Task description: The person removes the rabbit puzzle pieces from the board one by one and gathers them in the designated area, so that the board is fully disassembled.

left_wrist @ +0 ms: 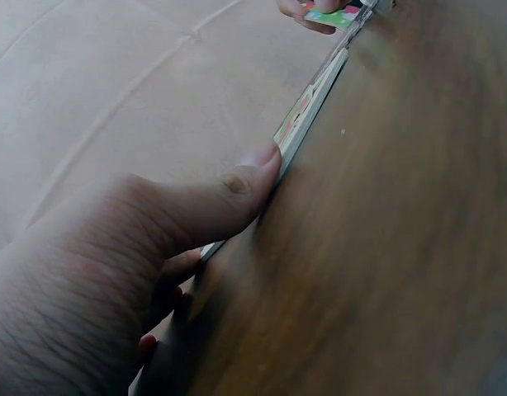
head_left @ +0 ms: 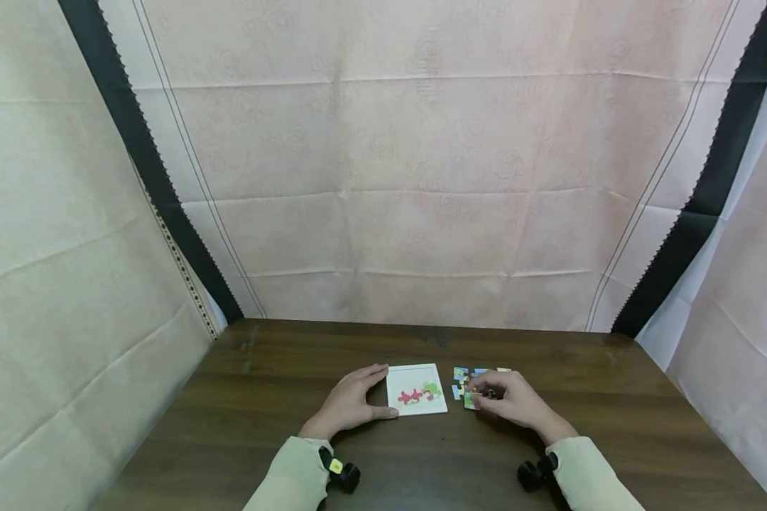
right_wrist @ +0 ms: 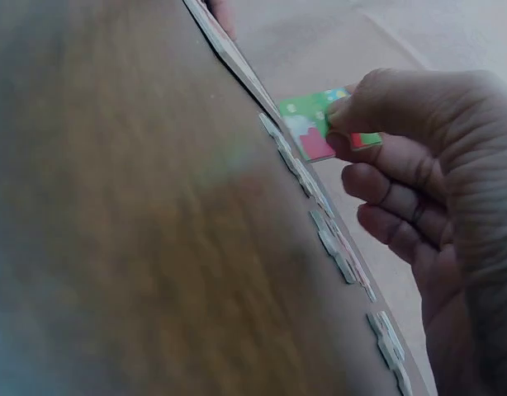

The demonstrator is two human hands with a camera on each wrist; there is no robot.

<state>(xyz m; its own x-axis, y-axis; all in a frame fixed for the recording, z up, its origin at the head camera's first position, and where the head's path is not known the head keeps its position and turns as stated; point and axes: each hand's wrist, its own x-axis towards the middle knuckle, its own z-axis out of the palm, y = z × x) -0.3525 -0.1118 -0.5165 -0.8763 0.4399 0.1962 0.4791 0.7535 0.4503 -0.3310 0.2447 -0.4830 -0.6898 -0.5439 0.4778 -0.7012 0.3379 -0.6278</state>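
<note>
A small white puzzle tray (head_left: 404, 379) lies on the brown table, with joined pink and green pieces (head_left: 415, 396) along its near part. My left hand (head_left: 353, 402) holds the tray by its left side, fingers at the far corner and thumb at the near one. In the left wrist view, the thumb (left_wrist: 229, 194) presses on the tray's edge. Right of the tray, my right hand (head_left: 518, 402) pinches a green puzzle piece (right_wrist: 301, 125) between thumb and index finger. That piece, with pink and white patches, is held up above the table in the right wrist view.
Several loose puzzle pieces (head_left: 460, 373) lie beside and partly under my right hand; in the right wrist view more pieces (right_wrist: 332, 247) lie flat in a row. Pale cloth (head_left: 422, 142) hangs behind the far edge of the table (head_left: 332, 341) and at both sides.
</note>
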